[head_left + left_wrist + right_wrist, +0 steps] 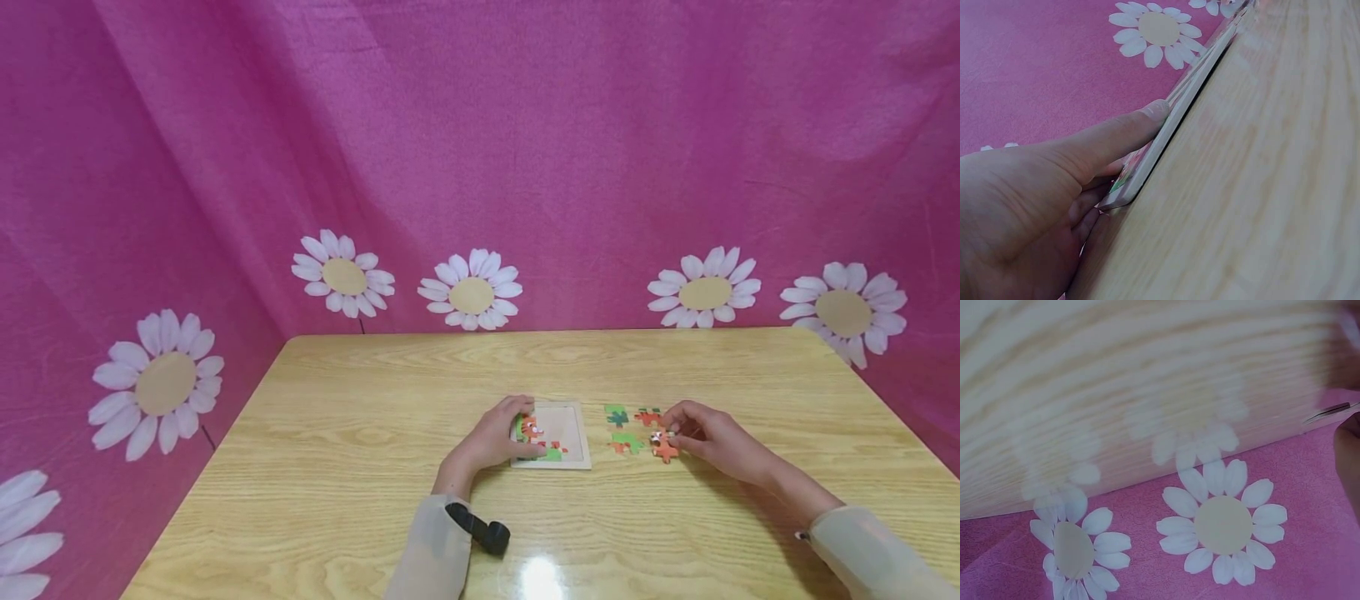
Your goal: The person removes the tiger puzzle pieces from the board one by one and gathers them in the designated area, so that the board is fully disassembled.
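My left hand [491, 435] grips the left side of a shallow wooden puzzle tray [581, 462]. In the left wrist view, the thumb [1157, 111] presses on the tray's near rim [1169, 134] while the other fingers curl round its side. Some orange and green pieces [553, 452] lie fitted inside, partly covered by this hand. To the right of the tray, my right hand [720, 443] pinches an orange jigsaw piece [664, 452] with a white and black patch between thumb and forefinger. Only a small part of the right hand [1347, 447] shows at the right wrist view's edge.
Between tray and right hand lie loose jigsaw pieces: a green one [617, 415], a red-orange one [647, 417] and a green-and-orange one [627, 442]. The wooden table [337, 467] ends at a pink curtain [585, 167] with daisies. A black strap [480, 527] circles the left sleeve.
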{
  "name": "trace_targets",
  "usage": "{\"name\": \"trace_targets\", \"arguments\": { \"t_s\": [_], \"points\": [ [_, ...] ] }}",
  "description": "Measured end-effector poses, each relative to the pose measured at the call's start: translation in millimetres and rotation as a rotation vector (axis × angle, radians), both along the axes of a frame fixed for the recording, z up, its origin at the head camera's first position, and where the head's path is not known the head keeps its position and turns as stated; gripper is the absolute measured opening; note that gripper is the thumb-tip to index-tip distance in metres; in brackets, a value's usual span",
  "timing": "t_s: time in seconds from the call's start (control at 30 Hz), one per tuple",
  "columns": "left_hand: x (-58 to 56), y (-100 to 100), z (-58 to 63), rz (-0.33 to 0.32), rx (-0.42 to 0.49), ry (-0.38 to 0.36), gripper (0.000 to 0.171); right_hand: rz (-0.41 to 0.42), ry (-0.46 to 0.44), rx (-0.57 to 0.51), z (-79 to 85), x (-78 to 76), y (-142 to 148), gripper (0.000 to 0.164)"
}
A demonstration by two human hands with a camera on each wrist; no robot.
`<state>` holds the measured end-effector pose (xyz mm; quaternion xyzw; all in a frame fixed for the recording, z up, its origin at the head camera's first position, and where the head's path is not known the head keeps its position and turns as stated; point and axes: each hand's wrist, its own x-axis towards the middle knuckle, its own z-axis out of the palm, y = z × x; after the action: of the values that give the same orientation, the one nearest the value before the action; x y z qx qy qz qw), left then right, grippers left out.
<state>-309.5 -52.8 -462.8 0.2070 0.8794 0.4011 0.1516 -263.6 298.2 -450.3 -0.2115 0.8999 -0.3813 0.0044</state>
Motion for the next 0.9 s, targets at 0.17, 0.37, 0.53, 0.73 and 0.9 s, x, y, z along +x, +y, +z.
{"name": "trace_targets", "arguments": {
  "t_s": [0.17, 0.37, 0.53, 0.73, 0.9],
  "points": [
    [0.0, 0.1, -0.7, -0.003, -0.001, 0.002, 0.074, -0.026, -0.04, 0.012, -1.2, -1.2, -0.2, 0.016],
    [0.2, 0.0, -1.6, -0.004, 0.002, -0.003, 0.075, -0.04, -0.053, 0.042, -2.8, -2.7, -0.2, 0.015],
    [-0.3, 0.3, -1.3, -0.007, 0.0, 0.007, 0.075, -0.03, -0.041, 0.062, -2.8, -3.3, -0.4, 0.014],
    [-0.7, 0.1, -1.1, -0.004, -0.004, 0.002, 0.075, -0.025, -0.024, 0.071, -2.6, -3.7, -0.3, 0.014],
    [-1.7, 0.4, -1.6, -0.001, -0.008, 0.006, 0.074, -0.006, 0.034, 0.058, -3.9, -4.7, 0.4, 0.015]
  ]
}}
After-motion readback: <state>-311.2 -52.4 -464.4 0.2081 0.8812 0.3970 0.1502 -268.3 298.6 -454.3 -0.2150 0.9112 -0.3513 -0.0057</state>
